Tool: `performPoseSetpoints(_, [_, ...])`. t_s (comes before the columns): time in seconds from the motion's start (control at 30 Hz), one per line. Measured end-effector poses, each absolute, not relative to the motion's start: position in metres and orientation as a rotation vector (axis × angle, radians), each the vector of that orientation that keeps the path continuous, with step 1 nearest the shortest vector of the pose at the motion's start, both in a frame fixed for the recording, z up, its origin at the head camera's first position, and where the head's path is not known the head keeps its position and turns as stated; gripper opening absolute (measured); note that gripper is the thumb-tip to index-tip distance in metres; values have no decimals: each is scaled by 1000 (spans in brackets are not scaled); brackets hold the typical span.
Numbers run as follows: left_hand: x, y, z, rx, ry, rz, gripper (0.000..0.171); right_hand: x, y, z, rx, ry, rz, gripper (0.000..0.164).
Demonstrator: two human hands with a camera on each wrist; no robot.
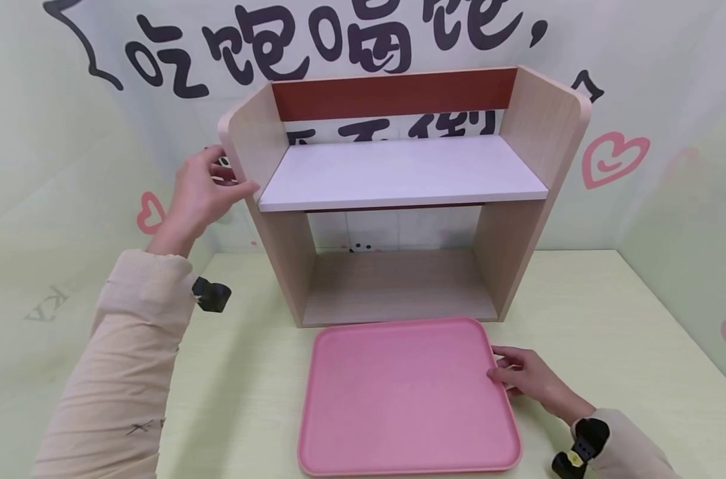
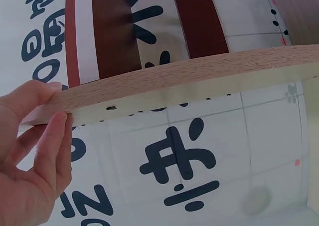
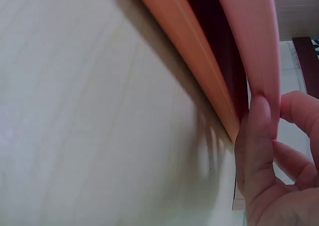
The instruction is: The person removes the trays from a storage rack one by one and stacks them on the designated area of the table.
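Note:
A two-tier wooden desk shelf [image 1: 399, 166] stands upright on the table, with a white upper board [image 1: 405, 173] and a red back strip. My left hand [image 1: 201, 189] pinches the front edge of its left side panel [image 2: 164, 79], thumb on one face and fingers on the other. In front of the shelf lies a pink tray [image 1: 405, 399]. At its right edge, my right hand [image 1: 533, 379] grips the rim between thumb and fingers. Seen from the right wrist, an orange rim [image 3: 194, 56] shows beneath the pink one, with a dark gap between them; the head view hides it.
The pale wooden table [image 1: 590, 319] extends to both sides of the shelf. Behind it hangs a light wall cloth [image 1: 578, 40] with large black characters and pink hearts. A black camera [image 1: 212, 295] sits at the left wrist, another [image 1: 581, 446] at the right.

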State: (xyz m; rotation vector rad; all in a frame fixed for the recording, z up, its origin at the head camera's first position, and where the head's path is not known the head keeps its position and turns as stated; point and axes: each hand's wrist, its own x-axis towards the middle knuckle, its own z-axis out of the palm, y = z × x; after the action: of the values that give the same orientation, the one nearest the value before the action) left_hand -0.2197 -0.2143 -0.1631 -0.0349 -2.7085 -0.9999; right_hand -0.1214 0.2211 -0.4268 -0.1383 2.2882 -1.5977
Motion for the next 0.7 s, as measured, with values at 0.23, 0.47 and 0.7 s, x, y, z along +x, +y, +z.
performPoseSetpoints(0.23, [-220, -214, -163, -44, -2714, -987, 60, -120, 220, -432, -212, 2345, -1518, 61])
performPoseSetpoints(0.47, [-220, -215, -163, -48, -2710, -983, 60, -122, 220, -434, -311, 2399, -1436, 65])
performPoseSetpoints(0.7, [-219, -219, -165, -49, -2708, -982, 62, -121, 217, -434, -299, 2371, -1444, 65])
